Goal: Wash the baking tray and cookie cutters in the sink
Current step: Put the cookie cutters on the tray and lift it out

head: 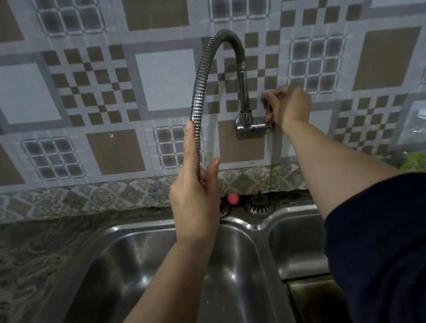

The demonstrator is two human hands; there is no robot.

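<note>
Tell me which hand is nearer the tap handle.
Right. The right hand is pinching the tap handle at the wall valve; the left hand is off to the handle's left, wrapped around the flexible hose.

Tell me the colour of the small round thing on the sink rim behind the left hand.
Pink, seen in the head view: the small round thing.

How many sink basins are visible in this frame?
2. The left basin lies under the left hand; the right basin is partly hidden behind the right arm's dark sleeve.
</note>
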